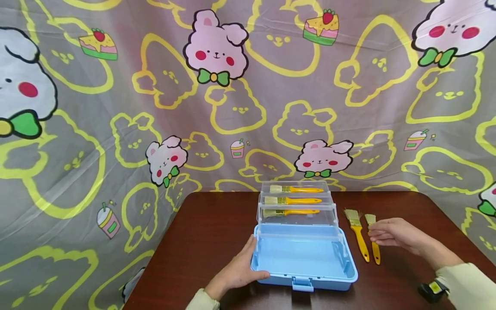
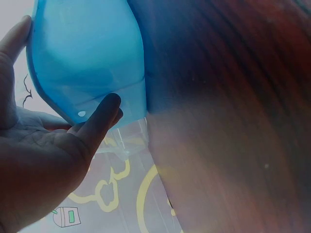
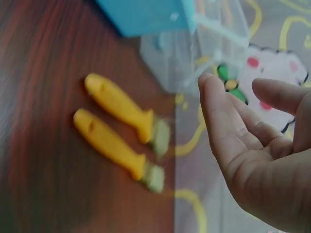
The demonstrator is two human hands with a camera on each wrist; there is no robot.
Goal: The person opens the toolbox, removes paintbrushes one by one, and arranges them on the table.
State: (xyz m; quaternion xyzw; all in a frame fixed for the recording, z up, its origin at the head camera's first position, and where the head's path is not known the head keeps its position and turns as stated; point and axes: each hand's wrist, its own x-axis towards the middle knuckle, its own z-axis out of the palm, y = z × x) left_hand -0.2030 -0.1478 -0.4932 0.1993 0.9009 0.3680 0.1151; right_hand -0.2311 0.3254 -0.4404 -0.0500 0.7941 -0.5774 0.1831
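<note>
head cam: 3 brushes [image 1: 295, 200] in box [image 1: 304, 258] trays, 2 brushes [image 1: 364, 237] left on table; l hand [image 1: 237, 271] flat on box, r hand [image 1: 391, 234] relaxed over them, nothing held.

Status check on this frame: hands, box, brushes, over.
Left hand rests open against the blue box. Right hand open, hovering over two loose brushes. Three brushes in clear trays. Nothing in the way.

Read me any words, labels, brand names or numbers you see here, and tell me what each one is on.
None can be read.
The blue box, the brushes and the cartoon backdrop show no writing.
The small black and yellow object at the table edge is too small to read.
</note>
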